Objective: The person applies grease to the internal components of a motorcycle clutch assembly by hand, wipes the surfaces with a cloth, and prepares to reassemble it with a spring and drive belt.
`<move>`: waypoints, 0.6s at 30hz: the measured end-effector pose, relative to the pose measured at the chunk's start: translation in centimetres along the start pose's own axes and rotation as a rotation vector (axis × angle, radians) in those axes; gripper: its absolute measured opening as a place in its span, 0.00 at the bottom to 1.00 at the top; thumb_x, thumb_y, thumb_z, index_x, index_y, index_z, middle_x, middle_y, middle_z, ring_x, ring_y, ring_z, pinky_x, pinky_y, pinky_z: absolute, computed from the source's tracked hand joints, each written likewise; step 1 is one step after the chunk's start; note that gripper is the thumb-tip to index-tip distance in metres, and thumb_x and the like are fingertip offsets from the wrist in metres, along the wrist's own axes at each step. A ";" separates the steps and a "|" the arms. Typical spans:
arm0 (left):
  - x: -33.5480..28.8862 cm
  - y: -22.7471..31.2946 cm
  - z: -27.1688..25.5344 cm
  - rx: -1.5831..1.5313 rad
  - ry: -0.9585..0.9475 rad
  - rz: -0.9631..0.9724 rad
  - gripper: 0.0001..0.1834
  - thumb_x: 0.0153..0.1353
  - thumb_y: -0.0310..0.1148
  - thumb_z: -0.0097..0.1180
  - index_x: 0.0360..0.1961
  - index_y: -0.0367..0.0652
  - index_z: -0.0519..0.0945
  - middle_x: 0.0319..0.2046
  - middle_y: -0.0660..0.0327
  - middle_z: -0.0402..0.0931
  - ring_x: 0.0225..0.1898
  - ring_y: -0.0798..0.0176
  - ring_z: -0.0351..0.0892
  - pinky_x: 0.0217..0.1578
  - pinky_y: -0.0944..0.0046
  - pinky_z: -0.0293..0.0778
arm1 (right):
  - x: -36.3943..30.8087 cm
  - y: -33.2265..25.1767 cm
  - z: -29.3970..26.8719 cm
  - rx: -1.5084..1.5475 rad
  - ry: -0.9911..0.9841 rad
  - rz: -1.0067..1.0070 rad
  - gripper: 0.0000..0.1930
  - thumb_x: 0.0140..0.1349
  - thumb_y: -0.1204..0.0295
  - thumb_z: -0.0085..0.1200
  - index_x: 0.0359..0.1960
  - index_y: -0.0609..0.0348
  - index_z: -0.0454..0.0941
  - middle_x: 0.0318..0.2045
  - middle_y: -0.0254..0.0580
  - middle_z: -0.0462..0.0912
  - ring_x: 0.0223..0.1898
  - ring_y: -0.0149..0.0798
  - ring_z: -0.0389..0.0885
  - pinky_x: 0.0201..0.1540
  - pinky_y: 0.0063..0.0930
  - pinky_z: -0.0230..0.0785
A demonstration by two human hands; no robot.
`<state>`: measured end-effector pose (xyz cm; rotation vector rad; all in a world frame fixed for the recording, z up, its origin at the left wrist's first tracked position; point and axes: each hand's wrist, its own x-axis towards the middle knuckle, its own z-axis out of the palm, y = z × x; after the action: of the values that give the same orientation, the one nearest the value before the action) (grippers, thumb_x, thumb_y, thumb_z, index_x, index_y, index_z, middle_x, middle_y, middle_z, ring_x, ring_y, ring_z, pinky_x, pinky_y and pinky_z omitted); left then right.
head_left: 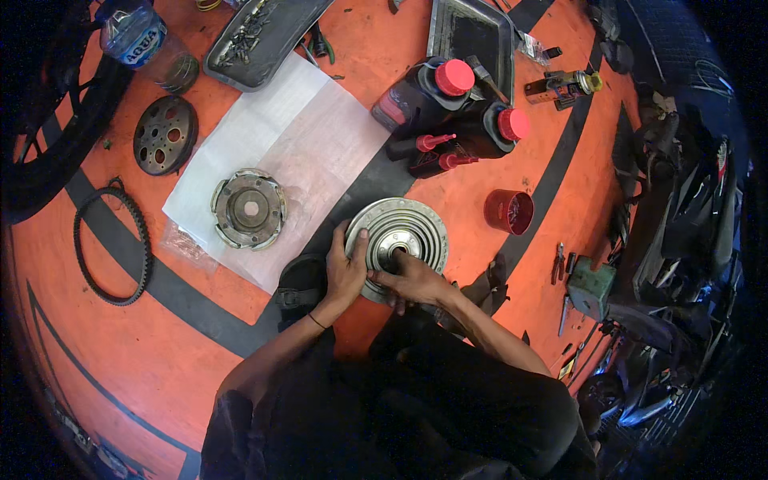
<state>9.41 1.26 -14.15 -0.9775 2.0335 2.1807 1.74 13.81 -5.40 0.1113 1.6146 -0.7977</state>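
Observation:
A round silver metal pulley [430, 220] with a coil spring's rings around its raised hub is held tilted over the floor between my legs. My left hand [346, 272] grips its left rim, thumb over the face. The fingers of my right hand [416, 280] are bent at the hub, one reaching into the centre hole; its thumb points toward my left hand. Some right fingertips are hidden. To the left, a clutch shoe assembly [228, 210] lies on a white sheet [324, 120]. Farther left are a dark perforated clutch bell [166, 138] and a toothed drive belt [146, 240].
Dark bottles with red caps [454, 78] stand ahead, beside small red-nozzled tubes [428, 144]. A red cup [509, 212] is to the right. Trays [280, 48] lie at the far side near a water bottle [152, 48]. Tools and a green block [592, 288] line the right.

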 end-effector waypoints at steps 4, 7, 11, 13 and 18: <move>2.7 1.4 0.1 0.070 -0.068 0.118 0.22 0.66 0.40 0.57 0.51 0.30 0.76 0.42 0.44 0.82 0.45 0.51 0.83 0.48 0.59 0.75 | -0.1 -1.3 -1.4 -0.237 -0.077 0.056 0.42 0.61 0.44 0.59 0.54 0.77 0.63 0.20 0.47 0.80 0.17 0.37 0.81 0.16 0.27 0.70; 5.8 2.9 0.1 0.201 -0.272 0.215 0.22 0.64 0.42 0.60 0.48 0.32 0.78 0.40 0.44 0.83 0.44 0.51 0.84 0.46 0.59 0.76 | 0.0 -1.4 -2.1 -0.344 -0.124 0.040 0.36 0.61 0.44 0.58 0.47 0.74 0.69 0.21 0.49 0.80 0.17 0.38 0.81 0.18 0.31 0.73; 6.2 3.2 0.0 0.114 -0.201 0.136 0.26 0.61 0.42 0.63 0.53 0.33 0.75 0.46 0.44 0.79 0.47 0.50 0.81 0.48 0.57 0.75 | 0.4 -1.1 -2.8 -0.476 -0.117 0.075 0.37 0.59 0.43 0.59 0.44 0.75 0.71 0.21 0.49 0.81 0.17 0.38 0.82 0.19 0.31 0.73; 4.0 1.1 -1.2 0.118 -0.064 0.211 0.31 0.61 0.41 0.63 0.58 0.31 0.69 0.50 0.45 0.74 0.51 0.50 0.78 0.50 0.56 0.74 | 0.0 -1.6 -3.0 -0.534 -0.140 0.086 0.37 0.59 0.42 0.59 0.43 0.75 0.72 0.20 0.49 0.81 0.17 0.38 0.82 0.19 0.31 0.74; -0.6 -0.7 -1.7 0.149 -0.211 0.107 0.30 0.63 0.42 0.61 0.56 0.29 0.68 0.46 0.39 0.78 0.48 0.42 0.80 0.49 0.54 0.75 | 0.7 -2.3 -3.5 -0.696 -0.242 0.127 0.37 0.58 0.43 0.61 0.39 0.76 0.74 0.20 0.49 0.81 0.18 0.39 0.83 0.20 0.32 0.75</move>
<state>10.97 0.09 -14.47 -0.6083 2.1538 2.0418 -2.50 13.72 -5.12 -0.3633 1.5501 -0.1145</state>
